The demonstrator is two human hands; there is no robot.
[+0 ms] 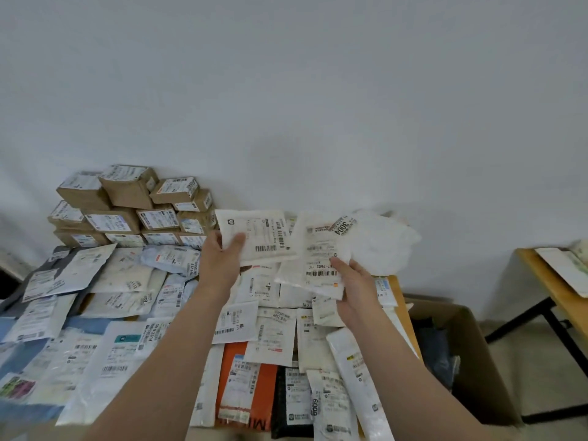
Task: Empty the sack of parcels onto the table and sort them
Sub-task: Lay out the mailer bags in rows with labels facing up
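My left hand (222,254) holds up a flat white parcel (261,235) with a barcode label, thumb across its front. My right hand (353,284) grips a second white mailer (318,249) marked 3004, raised beside the first. Both hang above the table (397,288), which is covered with several flat mailers in white, blue, grey, orange and black. Brown cardboard boxes (133,208) are stacked at the back left against the wall. A crumpled white plastic bag (385,240) lies behind the right-hand mailer.
An open cardboard carton (471,351) stands on the floor right of the table. Another wooden table (560,291) with a flat parcel sits at the far right. The white wall runs directly behind the stacks.
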